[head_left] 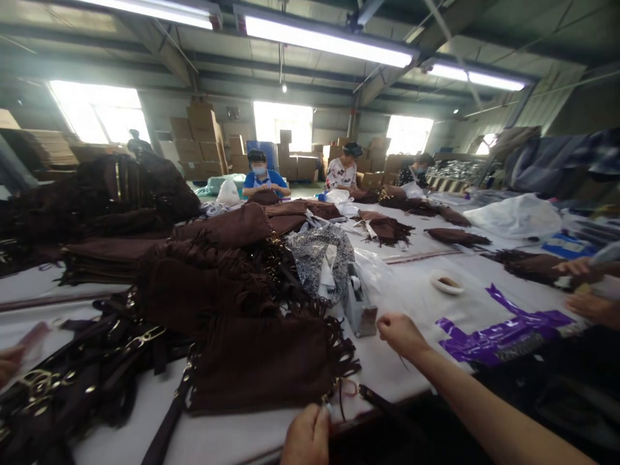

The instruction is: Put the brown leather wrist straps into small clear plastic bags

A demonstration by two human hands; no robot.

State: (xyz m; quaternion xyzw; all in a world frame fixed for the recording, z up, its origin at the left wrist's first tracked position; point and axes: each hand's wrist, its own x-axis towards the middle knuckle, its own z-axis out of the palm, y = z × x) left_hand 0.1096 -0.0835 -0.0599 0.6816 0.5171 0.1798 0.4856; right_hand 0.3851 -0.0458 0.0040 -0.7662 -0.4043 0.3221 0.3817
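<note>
At the left edge I log another person's hand (7,363) with a pinkish strip (35,338), then a strap pile (104,387) with gold hardware, probably massed there for easy picking. Next, a stack of brown bags (203,290) sits behind the work, presumably as stock within reach. The brown fringed bag (266,361) lies flat at lower centre, near the table edge, likely to bring its corner close to me. My left hand (307,434), bottom centre, appears pinched on a metal fitting (331,390) at that corner, I judge to steady it; exact grip unclear. A tape dispenser (361,318) stands just left of my right hand (401,332), which is apart from the left, fingers curled closed; I cannot tell whether they hold anything. Further right: a tape roll (442,288), crumpled purple plastic (513,330), and a co-worker's hands (595,309) at the edge. Surface: pale, cluttered table (194,445). Room: dark heap (97,200) at left, stacked cartons (203,139) at upper left of centre, three seated workers (264,184) across the middle, bright windows behind, tube lights (329,42) along the top.
</note>
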